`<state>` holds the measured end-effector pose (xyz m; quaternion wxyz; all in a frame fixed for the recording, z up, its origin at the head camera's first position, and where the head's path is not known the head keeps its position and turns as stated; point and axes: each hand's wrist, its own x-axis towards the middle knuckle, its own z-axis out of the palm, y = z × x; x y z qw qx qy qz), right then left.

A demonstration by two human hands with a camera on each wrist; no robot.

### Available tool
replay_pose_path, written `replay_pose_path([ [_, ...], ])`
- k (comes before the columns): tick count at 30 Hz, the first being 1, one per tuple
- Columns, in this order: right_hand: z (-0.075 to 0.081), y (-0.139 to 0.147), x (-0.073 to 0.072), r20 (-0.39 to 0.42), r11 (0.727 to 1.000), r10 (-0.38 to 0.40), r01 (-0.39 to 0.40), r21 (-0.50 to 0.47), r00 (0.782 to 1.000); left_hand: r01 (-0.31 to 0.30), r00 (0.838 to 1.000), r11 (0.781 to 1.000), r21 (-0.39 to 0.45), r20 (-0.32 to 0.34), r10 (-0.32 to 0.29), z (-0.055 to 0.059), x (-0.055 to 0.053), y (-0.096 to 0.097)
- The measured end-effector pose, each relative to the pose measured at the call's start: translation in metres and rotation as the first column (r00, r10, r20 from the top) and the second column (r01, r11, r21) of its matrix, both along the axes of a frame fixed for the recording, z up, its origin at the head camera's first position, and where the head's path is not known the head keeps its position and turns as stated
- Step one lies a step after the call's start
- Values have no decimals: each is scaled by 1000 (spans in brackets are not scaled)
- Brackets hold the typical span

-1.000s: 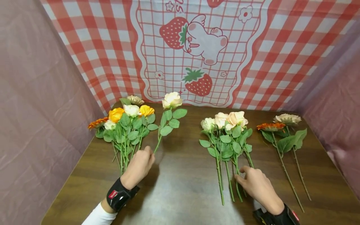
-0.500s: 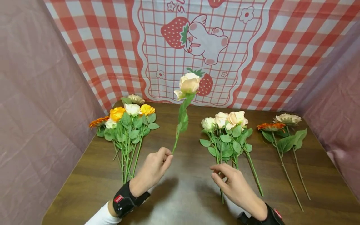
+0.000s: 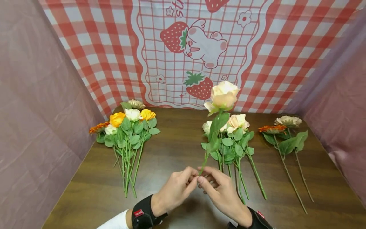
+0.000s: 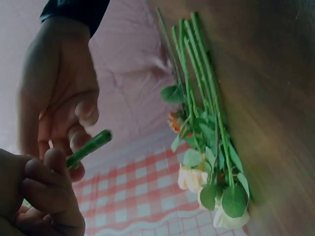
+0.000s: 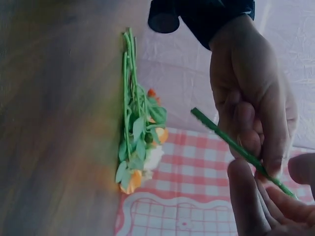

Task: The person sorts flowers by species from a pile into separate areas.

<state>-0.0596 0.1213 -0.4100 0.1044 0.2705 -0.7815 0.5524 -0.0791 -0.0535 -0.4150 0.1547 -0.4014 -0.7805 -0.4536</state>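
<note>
A pale peach rose (image 3: 224, 95) stands upright, slightly tilted right, above the table's front middle. My left hand (image 3: 175, 191) pinches its stem low down. My right hand (image 3: 223, 192) meets it there, thumb and fingers curled about the same stretch of stem. In the left wrist view the green stem (image 4: 93, 147) sticks out past the fingers; the right wrist view shows the cut end of the stem (image 5: 211, 125) free. Behind the held rose lies a group of cream and peach roses (image 3: 238, 122), partly covered by its leaves.
On the left of the wooden table (image 3: 171, 143) lies a bunch of orange, yellow and white flowers (image 3: 132, 115). At the right lie an orange daisy-like flower (image 3: 272, 129) and a cream one (image 3: 288, 121). A checked strawberry cloth (image 3: 108, 57) hangs behind.
My left hand has lifted the rose from beside the left bunch and carried it right. My right hand has left the stems on the right and come in to the rose's stem.
</note>
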Motion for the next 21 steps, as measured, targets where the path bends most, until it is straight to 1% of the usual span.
replay_pose_path([
  [2,7,-2,3,3,999,-28,28,-27,1000,3,999,1000,-22,-50,-4,-2,1,4],
  [4,15,-2,6,-1,997,-67,67,-41,998,-10,994,998,-56,-108,4,-4,2,7],
  [5,18,-1,7,-10,995,-90,90,-40,996,-16,992,997,-72,-125,7,-5,2,8],
  [6,20,0,7,-20,993,-111,110,-36,994,-19,992,996,-86,-128,7,-6,3,9],
  [8,20,6,7,-20,988,-156,155,-25,988,-16,995,994,-104,-102,5,-8,4,9],
  [10,12,16,4,0,979,-203,203,1,979,-25,997,993,-114,-76,17,-10,4,7],
  [12,2,30,0,25,962,-269,267,63,963,-40,999,992,-119,-37,36,-12,4,3],
  [14,-7,48,-5,32,935,-332,325,140,943,-72,997,989,-128,-31,68,-14,3,-3],
  [15,-10,58,-7,26,917,-362,351,189,932,-87,996,987,-132,-32,84,-14,3,-6],
  [16,-11,67,-9,21,893,-392,375,247,920,-103,995,985,-135,-27,100,-15,2,-9],
  [18,-11,86,-13,-15,839,-438,414,352,899,-126,992,982,-140,1,127,-17,1,-16],
  [19,-11,94,-15,-36,813,-453,429,393,891,-137,990,980,-143,10,140,-18,1,-19],
  [21,-12,111,-20,-51,759,-483,447,474,874,-157,986,976,-149,36,164,-20,1,-24],
])
